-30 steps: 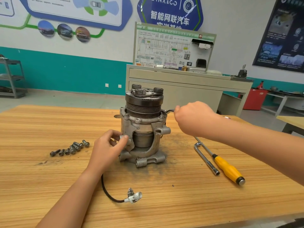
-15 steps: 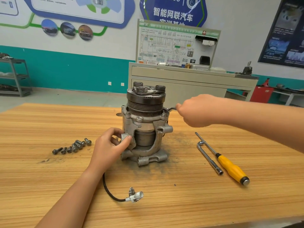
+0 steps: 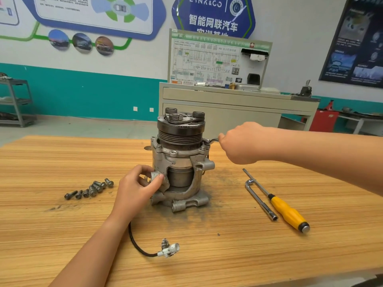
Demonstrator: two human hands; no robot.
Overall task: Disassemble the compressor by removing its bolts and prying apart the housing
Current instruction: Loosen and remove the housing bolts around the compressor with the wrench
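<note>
The compressor stands upright on the wooden table, dark pulley on top and a cutaway aluminium housing below. My left hand grips a lug on the housing's lower left side. My right hand holds a thin metal wrench whose head sits on a bolt at the housing's upper right flange. Several removed bolts lie in a row to the left of the compressor.
A yellow-handled screwdriver and an L-shaped socket wrench lie to the right. A black cable with a white connector trails from the compressor toward the front. A grey cabinet stands behind the table.
My right hand has shifted slightly with the wrench at the upper right bolt. My left hand keeps its grip on the housing. The compressor has not moved.
</note>
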